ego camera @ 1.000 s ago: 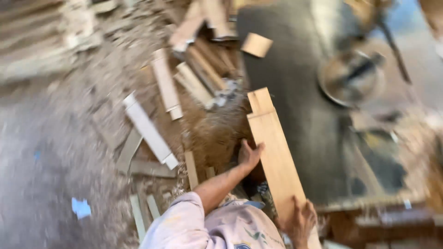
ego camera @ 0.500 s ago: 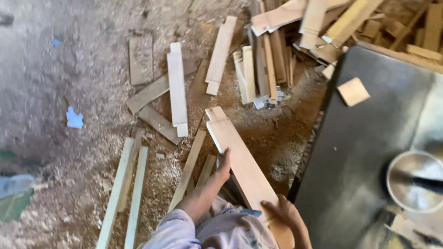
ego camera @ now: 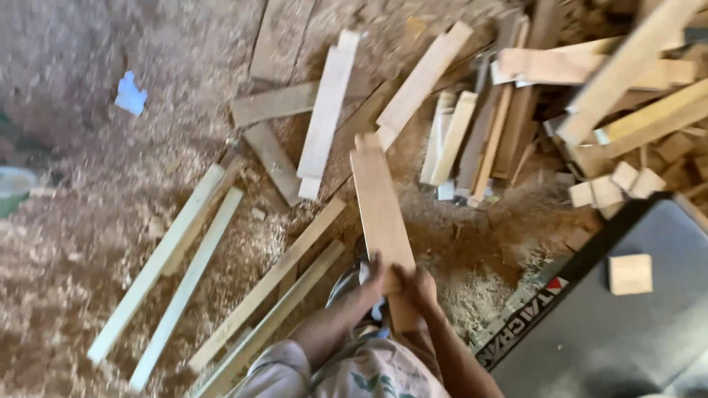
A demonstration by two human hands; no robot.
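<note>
Warm, even daylight falls over everything below me, brightest on the pale offcuts in the pile of wood (ego camera: 590, 96) at the upper right, where a few faces nearly wash out. Shadows are soft and short, pooling brown under the board (ego camera: 380, 214) that my left hand (ego camera: 374, 276) and right hand (ego camera: 415, 286) hold. The whole view is smeared by motion: the sawdust floor (ego camera: 88, 221) on the left runs into streaks, and plank edges are doubled. My hands are soft too, fingers hard to separate. The dark machine table (ego camera: 612, 339) at the lower right carries a dull grey sheen, without hard glare.
</note>
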